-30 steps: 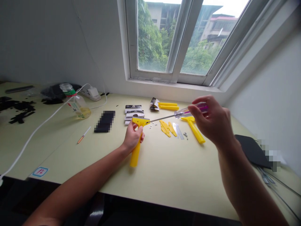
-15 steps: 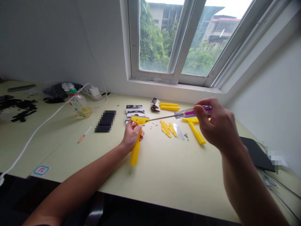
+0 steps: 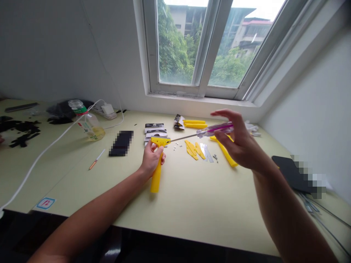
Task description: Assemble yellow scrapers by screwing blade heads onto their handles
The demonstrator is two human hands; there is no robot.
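Note:
My left hand (image 3: 151,157) grips a yellow plastic scraper (image 3: 157,171) by its handle and holds it flat on the pale green table (image 3: 192,204). My right hand (image 3: 238,144) holds a screwdriver (image 3: 204,132) with a clear purple handle; its fingers are loosened around the handle. The metal shaft points left, its tip at the scraper's head. Small screws (image 3: 177,145) lie just right of the scraper head. Yellow scraper parts (image 3: 194,149) and metal blades (image 3: 207,152) lie between the hands. A second yellow scraper (image 3: 226,153) lies under my right hand.
Black-and-white packets (image 3: 155,129) and more yellow scrapers (image 3: 193,124) lie near the window wall. A plastic bottle (image 3: 89,122), a white cable (image 3: 44,148), a power strip (image 3: 105,109), a dark blurred item (image 3: 121,143) and an orange pen (image 3: 95,159) lie left. A black pad (image 3: 290,171) lies right.
My right hand's fingers have opened out around the screwdriver handle, which has dropped slightly. The left hand keeps its grip on the scraper. The view has shifted a little.

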